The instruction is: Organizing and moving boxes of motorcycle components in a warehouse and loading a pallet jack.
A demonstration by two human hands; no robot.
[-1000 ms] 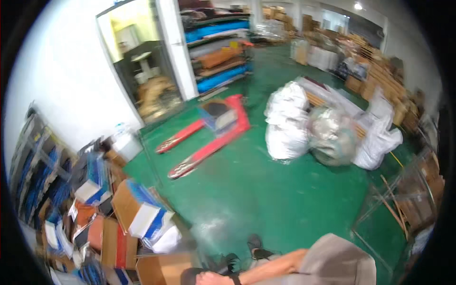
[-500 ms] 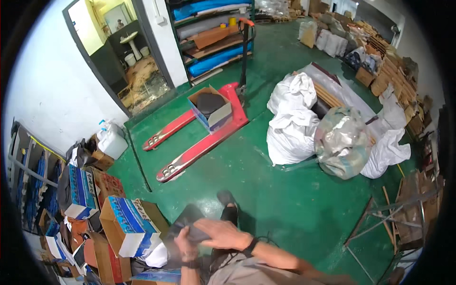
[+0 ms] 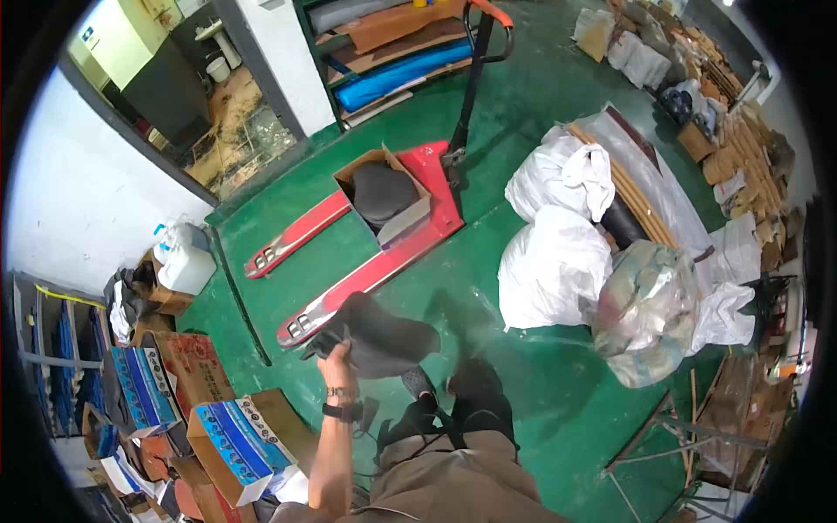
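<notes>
Now, landmark: red pallet jack (image 3: pixel 375 253) on the green floor.
Boxes: open brown carton (image 3: pixel 384 196) with a dark pad inside sits on the jack's forks; blue-and-white printed cartons (image 3: pixel 235 444) lie below-left of it.
Bags: white sacks (image 3: pixel 554 261) stand to its right.
Change: half a second ago the dark piece sat low by the lap; it is now raised toward the jack.
Left hand (image 3: pixel 336 356): fingers clenched on the dark floppy pad (image 3: pixel 375 336), just below the forks' tips.
Right hand: not visible.
</notes>
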